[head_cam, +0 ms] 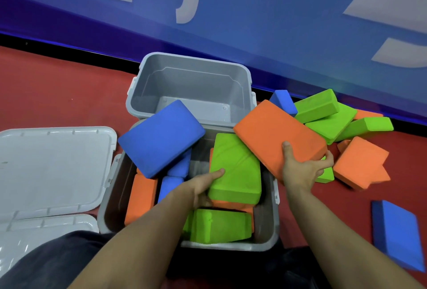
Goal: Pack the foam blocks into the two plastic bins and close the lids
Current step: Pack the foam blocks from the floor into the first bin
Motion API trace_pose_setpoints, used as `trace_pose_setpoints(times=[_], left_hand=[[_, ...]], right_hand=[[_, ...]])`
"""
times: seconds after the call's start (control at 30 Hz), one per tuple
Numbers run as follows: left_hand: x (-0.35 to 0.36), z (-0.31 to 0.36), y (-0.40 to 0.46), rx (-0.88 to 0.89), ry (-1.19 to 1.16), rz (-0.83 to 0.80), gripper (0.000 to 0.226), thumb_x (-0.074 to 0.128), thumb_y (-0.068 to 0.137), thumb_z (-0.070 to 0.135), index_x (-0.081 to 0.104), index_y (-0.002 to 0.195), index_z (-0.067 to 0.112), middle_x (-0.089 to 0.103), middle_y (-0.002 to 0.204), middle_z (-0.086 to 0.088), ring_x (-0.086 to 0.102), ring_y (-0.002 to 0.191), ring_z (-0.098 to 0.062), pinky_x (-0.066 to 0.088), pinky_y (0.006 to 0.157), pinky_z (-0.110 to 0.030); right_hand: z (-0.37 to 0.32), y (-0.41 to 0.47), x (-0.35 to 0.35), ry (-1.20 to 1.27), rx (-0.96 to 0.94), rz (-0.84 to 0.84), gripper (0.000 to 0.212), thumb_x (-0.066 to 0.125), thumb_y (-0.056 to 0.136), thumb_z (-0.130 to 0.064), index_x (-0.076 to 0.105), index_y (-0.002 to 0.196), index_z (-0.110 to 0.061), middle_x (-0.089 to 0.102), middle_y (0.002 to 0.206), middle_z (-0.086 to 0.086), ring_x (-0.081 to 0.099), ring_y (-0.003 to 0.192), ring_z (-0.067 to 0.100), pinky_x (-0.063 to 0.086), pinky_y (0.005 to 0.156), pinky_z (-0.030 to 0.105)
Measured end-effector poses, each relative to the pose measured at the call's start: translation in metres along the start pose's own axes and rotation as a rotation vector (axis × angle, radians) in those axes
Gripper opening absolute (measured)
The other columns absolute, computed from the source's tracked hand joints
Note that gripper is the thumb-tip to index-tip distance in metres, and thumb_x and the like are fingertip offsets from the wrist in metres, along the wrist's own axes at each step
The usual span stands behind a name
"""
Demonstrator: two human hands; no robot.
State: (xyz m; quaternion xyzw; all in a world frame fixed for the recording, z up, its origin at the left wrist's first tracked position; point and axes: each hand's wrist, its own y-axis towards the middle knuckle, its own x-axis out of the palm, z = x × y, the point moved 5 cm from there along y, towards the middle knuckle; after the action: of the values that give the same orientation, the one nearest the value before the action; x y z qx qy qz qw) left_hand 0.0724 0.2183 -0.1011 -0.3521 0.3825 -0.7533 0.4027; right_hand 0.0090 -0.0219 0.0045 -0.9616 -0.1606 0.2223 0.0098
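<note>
Our right hand (302, 170) grips an orange foam slab (277, 136), fingers curled under its edge. Our left hand (203, 187) pinches a green block (235, 168) in the near grey bin (265, 237). A tilted blue block (159, 140) crowds its rim.

Both bare forearms reach away from the near edge, roughly side by side. The left hand (203, 187) lies palm down with its thumb stretched forward and to the right; its fingers curl under and are hidden from view. The right hand (302, 168) sits farther right and slightly farther away, thumb pointing straight ahead on top, fingers (328, 160) wrapped round from the right side in a grip
</note>
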Motion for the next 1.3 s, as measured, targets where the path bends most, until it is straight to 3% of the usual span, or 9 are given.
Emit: trace_pose_setpoints(times=[0.17, 0.23, 0.37, 0.53, 0.73, 0.9, 1.03, 1.17, 1.3], left_hand=[[-0.024, 0.043, -0.027, 0.221, 0.071, 0.351, 0.115, 0.079, 0.048, 0.071, 0.050, 0.137, 0.004, 0.064, 0.129, -0.010, 0.066, 0.108, -0.030, 0.058, 0.086, -0.044], [-0.040, 0.059, -0.044, 0.285, 0.156, 0.453, 0.120, 0.081, 0.046, 0.072, 0.045, 0.136, 0.002, 0.060, 0.130, -0.012, 0.062, 0.112, -0.032, 0.055, 0.095, -0.047], [-0.077, 0.084, -0.078, 0.384, 0.427, 0.634, 0.124, 0.072, 0.038, 0.084, 0.059, 0.123, -0.005, 0.068, 0.108, -0.022, 0.068, 0.100, -0.038, 0.047, 0.061, -0.036], [-0.093, 0.090, -0.114, 0.410, 0.414, 0.668, 0.072, 0.080, 0.062, 0.071, 0.056, 0.086, 0.008, 0.056, 0.061, -0.011, 0.059, 0.054, -0.027, 0.040, 0.049, -0.031], [-0.103, 0.091, -0.147, 0.442, 0.299, 0.614, 0.054, 0.081, 0.074, 0.056, 0.057, 0.084, 0.009, 0.057, 0.082, -0.007, 0.059, 0.073, -0.023, 0.062, 0.074, -0.048], [-0.123, 0.096, -0.161, 0.587, 0.144, 0.658, 0.071, 0.086, 0.066, 0.059, 0.058, 0.108, 0.009, 0.066, 0.099, -0.005, 0.063, 0.080, -0.019, 0.058, 0.070, -0.040], [-0.146, 0.082, -0.151, 0.583, -0.019, 0.642, 0.085, 0.084, 0.049, 0.070, 0.066, 0.098, 0.003, 0.069, 0.092, -0.005, 0.063, 0.078, -0.020, 0.058, 0.076, -0.045], [-0.144, 0.074, -0.145, 0.558, -0.260, 0.566, 0.039, 0.083, 0.079, 0.042, 0.060, 0.082, 0.011, 0.062, 0.087, -0.004, 0.059, 0.080, -0.022, 0.052, 0.077, -0.040], [-0.140, 0.079, -0.144, 0.582, -0.360, 0.522, 0.026, 0.078, 0.087, 0.034, 0.062, 0.090, 0.013, 0.065, 0.088, 0.000, 0.061, 0.077, -0.015, 0.055, 0.076, -0.034]], right_hand=[[-0.002, -0.008, -0.006, 0.057, 0.000, 0.010, 0.101, 0.082, 0.076, -0.053, 0.018, 0.147, -0.021, 0.038, 0.147, 0.019, 0.048, 0.126, 0.035, 0.037, 0.103, 0.042], [-0.002, -0.012, -0.005, 0.053, -0.014, -0.004, 0.101, 0.081, 0.076, -0.055, 0.018, 0.147, -0.021, 0.038, 0.147, 0.019, 0.048, 0.128, 0.036, 0.038, 0.104, 0.044], [0.002, -0.022, -0.004, 0.038, -0.028, 0.013, 0.101, 0.082, 0.074, -0.056, 0.020, 0.146, -0.020, 0.039, 0.148, 0.022, 0.047, 0.129, 0.040, 0.039, 0.104, 0.047], [0.006, -0.029, -0.002, -0.055, -0.025, 0.000, 0.109, 0.080, 0.072, -0.058, 0.009, 0.152, -0.038, 0.038, 0.141, 0.026, 0.053, 0.116, 0.049, 0.042, 0.102, 0.051], [0.020, -0.038, -0.002, -0.188, -0.021, -0.049, 0.094, 0.087, 0.074, -0.038, 0.026, 0.143, -0.020, 0.038, 0.134, 0.028, 0.052, 0.112, 0.052, 0.042, 0.100, 0.050], [0.043, -0.046, 0.007, -0.491, 0.003, -0.196, 0.071, 0.082, 0.077, -0.049, 0.040, 0.125, -0.015, 0.039, 0.136, 0.019, 0.047, 0.124, 0.047, 0.042, 0.098, 0.051], [0.049, -0.044, 0.007, -0.700, 0.054, -0.294, 0.064, 0.073, 0.082, -0.058, 0.049, 0.126, -0.018, 0.038, 0.141, 0.013, 0.039, 0.132, 0.039, 0.035, 0.107, 0.049], [0.031, -0.060, 0.015, -0.772, -0.376, -0.188, 0.047, 0.076, 0.081, -0.049, 0.062, 0.115, -0.019, 0.045, 0.139, 0.013, 0.041, 0.130, 0.037, 0.030, 0.111, 0.047], [0.022, -0.099, 0.051, -0.640, -0.741, -0.546, 0.026, 0.071, 0.088, -0.041, 0.065, 0.105, -0.022, 0.054, 0.127, 0.001, 0.053, 0.118, 0.025, 0.042, 0.103, 0.040]])
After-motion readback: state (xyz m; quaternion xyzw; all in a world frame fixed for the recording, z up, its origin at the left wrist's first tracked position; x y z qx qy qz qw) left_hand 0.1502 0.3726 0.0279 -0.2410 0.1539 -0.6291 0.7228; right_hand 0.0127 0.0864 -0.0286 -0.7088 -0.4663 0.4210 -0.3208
